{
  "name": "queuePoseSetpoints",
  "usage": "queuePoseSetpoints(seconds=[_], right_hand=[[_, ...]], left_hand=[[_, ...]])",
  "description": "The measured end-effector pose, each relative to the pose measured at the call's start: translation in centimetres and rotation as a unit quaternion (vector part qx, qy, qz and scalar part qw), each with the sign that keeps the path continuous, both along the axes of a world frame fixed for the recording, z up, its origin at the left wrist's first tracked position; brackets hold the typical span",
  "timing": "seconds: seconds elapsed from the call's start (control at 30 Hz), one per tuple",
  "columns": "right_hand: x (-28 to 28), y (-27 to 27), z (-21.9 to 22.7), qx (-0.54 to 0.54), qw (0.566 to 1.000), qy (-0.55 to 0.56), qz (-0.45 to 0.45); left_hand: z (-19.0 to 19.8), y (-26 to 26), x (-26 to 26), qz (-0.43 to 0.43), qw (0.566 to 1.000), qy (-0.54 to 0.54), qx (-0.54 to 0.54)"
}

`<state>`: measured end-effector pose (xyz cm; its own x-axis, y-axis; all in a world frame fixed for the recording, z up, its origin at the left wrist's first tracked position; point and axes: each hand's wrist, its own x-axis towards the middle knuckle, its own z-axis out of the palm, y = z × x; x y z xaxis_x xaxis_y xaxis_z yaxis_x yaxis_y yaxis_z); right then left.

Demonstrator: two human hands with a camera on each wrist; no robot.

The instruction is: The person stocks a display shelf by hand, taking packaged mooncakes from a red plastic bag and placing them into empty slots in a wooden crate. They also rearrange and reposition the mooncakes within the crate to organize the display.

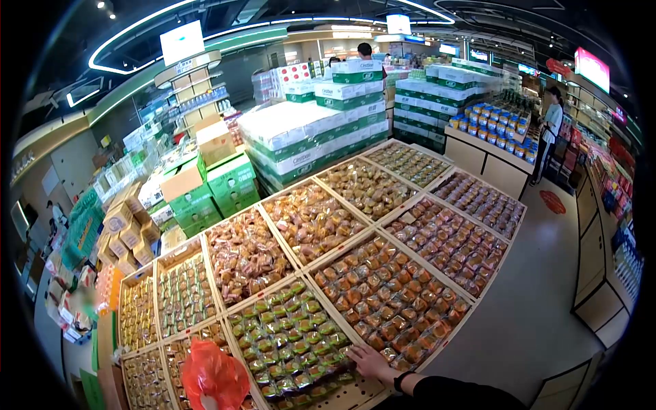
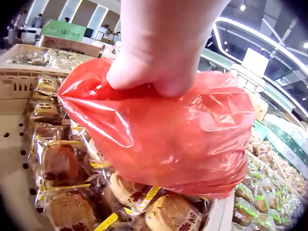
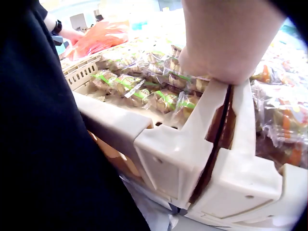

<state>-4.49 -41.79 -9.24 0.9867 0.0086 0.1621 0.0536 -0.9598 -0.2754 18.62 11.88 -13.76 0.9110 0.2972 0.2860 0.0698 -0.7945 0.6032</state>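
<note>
My left hand grips a red plastic bag by its gathered top. The bag bulges above a crate of individually wrapped pastries with yellow-edged wrappers. In the head view the red bag covers much of that hand. My right hand lies with fingers extended at the divide between green-wrapped pastries and orange-brown wrapped pastries. In the right wrist view, that hand is over the adjoining rims of two cream plastic crates; its fingertips are hidden there.
More crates of wrapped snacks extend away in rows. Behind them rise stacked white-and-green cartons and green boxes. To the right, an aisle floor runs beside shelving. A person stands farther along it.
</note>
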Motion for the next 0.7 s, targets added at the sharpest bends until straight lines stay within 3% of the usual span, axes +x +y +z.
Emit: queuePoseSetpoints(seconds=[0.27, 0.43, 0.47, 0.53, 0.57, 0.6, 0.63, 0.7], right_hand=[[-0.1, 0.0, 0.3, 0.025, 1.000, -0.004, 0.009], [-0.1, -0.2, 0.3, 0.008, 1.000, 0.011, 0.015], [0.0, -0.1, -0.1, -0.007, 1.000, 0.018, 0.015], [0.1, 0.2, 0.7, -0.015, 0.999, 0.038, 0.029], [0.1, 0.3, 0.8, -0.009, 0.999, 0.038, 0.017], [0.2, 0.4, 1.1, -0.002, 0.999, 0.038, 0.004], [0.3, 0.6, 1.4, -0.001, 0.999, 0.034, 0.000], [0.4, 0.7, 1.6, -0.009, 0.999, 0.034, 0.006]], left_hand=[[0.8, -0.6, -0.9, -0.011, 0.999, 0.035, -0.037], [1.7, 0.5, -1.4, -0.054, 0.991, 0.000, -0.125], [2.5, 0.3, -1.7, -0.058, 0.987, -0.006, -0.152], [8.6, -2.5, -3.8, 0.021, 0.987, 0.000, -0.162], [8.4, -2.2, -4.4, 0.036, 0.986, 0.006, -0.165], [7.8, -2.0, -5.0, 0.023, 0.948, -0.099, -0.301], [8.2, -2.1, -5.8, 0.010, 0.881, -0.205, -0.426], [11.3, -4.5, -8.9, 0.071, 0.873, -0.230, -0.424]])
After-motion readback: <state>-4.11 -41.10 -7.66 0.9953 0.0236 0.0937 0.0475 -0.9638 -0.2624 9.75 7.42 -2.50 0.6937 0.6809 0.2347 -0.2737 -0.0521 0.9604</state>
